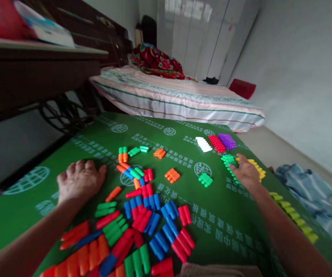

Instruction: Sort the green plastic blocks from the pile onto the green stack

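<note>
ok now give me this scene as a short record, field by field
surface: green printed board
left hand: palm down, left of the mixed pieces
right hand: at the green row, beside the yellow row; grip unclear
far rows: white row, red row, purple row
right edge: yellow-green row
apart: green block, two orange blocks
behind: bed

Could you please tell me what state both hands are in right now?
Left hand: open, palm down on the board, holding nothing visible.
Right hand: at the green row; whether it grips cannot be told.
</note>
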`<state>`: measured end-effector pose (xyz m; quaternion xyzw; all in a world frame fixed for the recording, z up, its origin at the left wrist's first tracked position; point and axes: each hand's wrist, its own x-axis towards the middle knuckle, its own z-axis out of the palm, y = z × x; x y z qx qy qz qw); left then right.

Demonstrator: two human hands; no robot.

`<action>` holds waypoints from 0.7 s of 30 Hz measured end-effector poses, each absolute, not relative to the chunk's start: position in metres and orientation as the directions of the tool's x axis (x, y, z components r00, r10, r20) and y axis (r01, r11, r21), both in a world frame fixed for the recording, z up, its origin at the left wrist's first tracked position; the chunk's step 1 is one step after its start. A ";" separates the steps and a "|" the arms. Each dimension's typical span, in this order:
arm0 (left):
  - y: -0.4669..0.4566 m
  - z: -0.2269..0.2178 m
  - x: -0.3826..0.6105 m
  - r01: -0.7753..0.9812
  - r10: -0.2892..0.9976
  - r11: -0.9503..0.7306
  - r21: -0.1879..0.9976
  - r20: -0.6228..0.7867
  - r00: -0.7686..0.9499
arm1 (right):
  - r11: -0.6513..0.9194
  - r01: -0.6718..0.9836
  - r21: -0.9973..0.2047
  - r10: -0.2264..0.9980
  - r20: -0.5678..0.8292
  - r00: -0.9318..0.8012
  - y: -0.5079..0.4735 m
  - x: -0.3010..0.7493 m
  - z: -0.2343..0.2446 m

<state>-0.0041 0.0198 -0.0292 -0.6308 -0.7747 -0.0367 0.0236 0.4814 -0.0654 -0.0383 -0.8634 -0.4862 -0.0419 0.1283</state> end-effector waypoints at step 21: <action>0.009 -0.049 -0.005 0.981 0.957 0.195 0.004 0.218 -0.191 | 0.532 0.814 -0.234 0.842 0.046 -0.537 -0.001 0.198 0.007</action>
